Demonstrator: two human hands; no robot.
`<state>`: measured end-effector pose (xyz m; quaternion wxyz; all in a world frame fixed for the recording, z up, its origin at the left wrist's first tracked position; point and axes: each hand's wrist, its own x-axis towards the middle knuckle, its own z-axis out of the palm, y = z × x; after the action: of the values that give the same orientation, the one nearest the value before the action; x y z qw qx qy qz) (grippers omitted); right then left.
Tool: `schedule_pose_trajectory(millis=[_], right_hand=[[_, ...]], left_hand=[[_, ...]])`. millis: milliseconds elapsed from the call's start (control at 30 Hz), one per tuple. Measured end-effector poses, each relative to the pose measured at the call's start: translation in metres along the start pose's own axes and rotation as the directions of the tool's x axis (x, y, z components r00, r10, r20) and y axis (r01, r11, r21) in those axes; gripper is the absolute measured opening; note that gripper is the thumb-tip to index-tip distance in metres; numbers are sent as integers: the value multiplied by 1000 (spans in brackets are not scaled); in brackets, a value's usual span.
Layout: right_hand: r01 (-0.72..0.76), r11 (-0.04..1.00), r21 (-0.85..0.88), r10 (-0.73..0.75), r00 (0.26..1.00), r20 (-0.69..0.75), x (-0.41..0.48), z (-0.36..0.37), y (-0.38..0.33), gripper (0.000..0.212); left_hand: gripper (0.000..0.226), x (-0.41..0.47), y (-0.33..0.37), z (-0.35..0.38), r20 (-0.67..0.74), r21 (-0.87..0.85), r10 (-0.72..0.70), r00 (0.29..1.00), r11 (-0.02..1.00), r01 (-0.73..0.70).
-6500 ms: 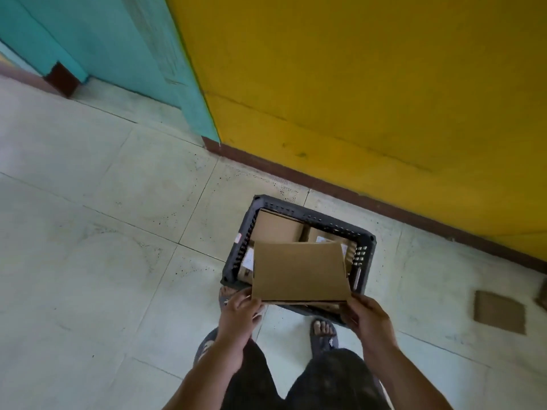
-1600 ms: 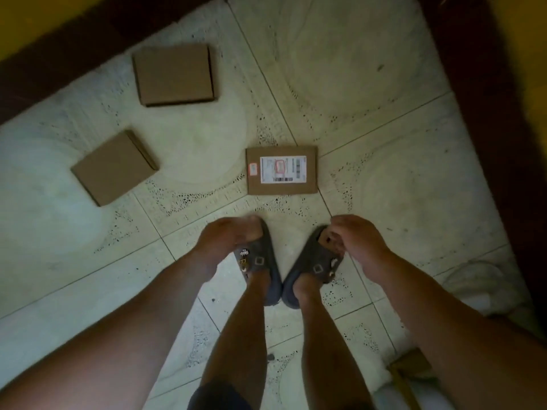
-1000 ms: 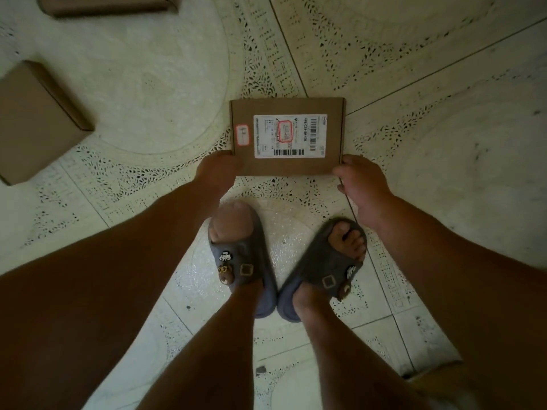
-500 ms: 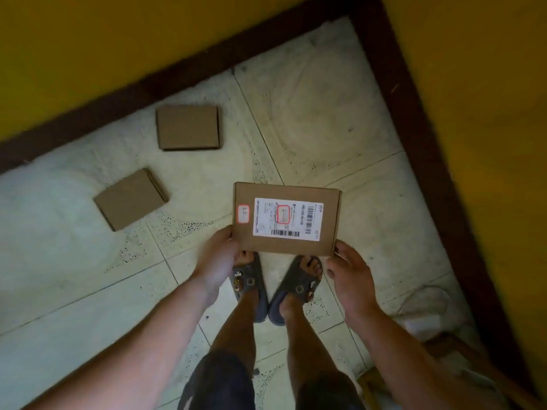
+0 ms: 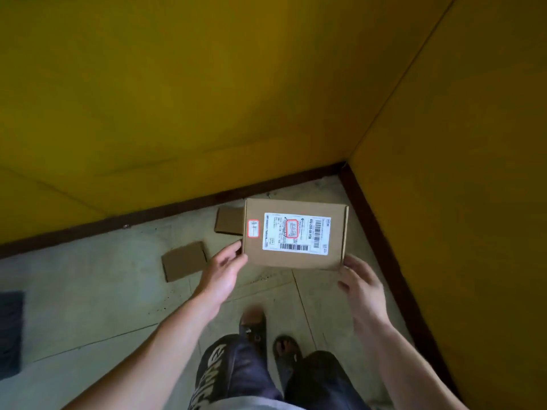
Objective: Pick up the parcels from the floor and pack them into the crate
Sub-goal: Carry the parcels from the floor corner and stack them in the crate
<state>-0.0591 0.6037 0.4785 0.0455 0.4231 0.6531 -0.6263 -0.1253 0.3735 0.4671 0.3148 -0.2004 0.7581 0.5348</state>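
Head view: labelled parcel (image 5: 296,259) held up, label showing; left hand (image 5: 224,272) pinches its left edge, right hand (image 5: 361,287) apparently grips the near-right corner.

Parcel's up off the floor: a flat brown box, the labelled parcel (image 5: 296,233), held level with its white shipping label (image 5: 297,233) and barcodes facing up. The left hand (image 5: 225,270) pinches its near left corner, and the right hand (image 5: 359,281) has the near right corner, fingers curled at the edge. Below, on the pale tiled floor (image 5: 88,291), two plain brown parcels lie close to the dark skirting: one (image 5: 183,260) out to the left, the other (image 5: 229,220) half hidden behind the held box. Yellow walls (image 5: 207,84) meet in a corner just beyond. Dark sandals (image 5: 253,324) are planted on the tiles, blurred.
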Motion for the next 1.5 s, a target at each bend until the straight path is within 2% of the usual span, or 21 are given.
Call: schedule_pose_trajectory(millis=[133,267,400,467,600,767,933,1267,1500], right_hand=[[59,998,16,-61,986,155,-24,-2,-20,23],[118,993,-21,-105,938,330,-46,9,-32,23],[178,980,-85,-109,849,516,-77,41,-42,21],[193,975,-113,-96,817,569,-92,56,-44,22],[274,945,-179,-72,707,703,-134,102,-44,21],[373,896,-241,-41,611,791,-189,173,-30,25],[419,861,-288,26,529,848,-254,253,0,21],[493,799,-345,107,448,888,-425,425,91,22],[483,790,-377,157,435,887,-500,526,126,21]], left_hand=[[45,-55,6,-23,-117,-152,43,992,987,-60],[41,-113,-12,-43,-281,-316,42,959,939,-134],[42,-165,-47,-67,-489,-419,-28,872,884,-207],[41,-185,-63,-77,-550,-461,-75,832,858,-228],[35,-232,-104,-100,-654,-564,-218,725,779,-275],[24,-280,-146,-133,-705,-665,-364,609,638,-389],[29,-315,-207,-184,-711,-700,-468,524,546,-461],[26,-388,-353,-355,-707,-705,-556,437,506,-497],[25,-403,-421,-471,-696,-717,-567,440,529,-454]])
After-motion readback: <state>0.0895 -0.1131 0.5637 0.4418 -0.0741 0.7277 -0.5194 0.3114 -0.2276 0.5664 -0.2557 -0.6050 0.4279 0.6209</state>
